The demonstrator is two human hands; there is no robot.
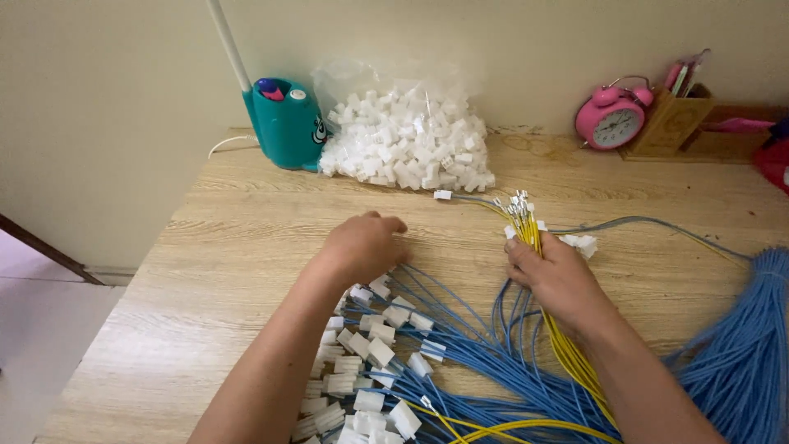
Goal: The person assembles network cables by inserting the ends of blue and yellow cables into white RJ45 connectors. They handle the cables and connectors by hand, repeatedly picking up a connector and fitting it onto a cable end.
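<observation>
the right hand (557,275) is closing around a bunch of yellow wires (526,226), holding them upright so their metal-tipped ends are fanning out above the fist, just in front of the clear bag of white connectors (407,140); this is keeping the tips level and easy to pick from, in my judgement. the left hand (362,247) is resting palm down, fingers curled, at the top of a pile of white connector housings on blue wires (370,353), which is lying well in front of the bag and to its left; whether the fingers are pinching anything i cannot tell. a thick hank of blue wires (744,345) is lying far right of the bag. the bag itself is a slumped, transparent sack standing against the wall on the wooden table (222,247). a teal container (283,123) is touching the bag's left side. a pink alarm clock (612,119) and a brown box holder (674,119) are standing well to the bag's right.
</observation>
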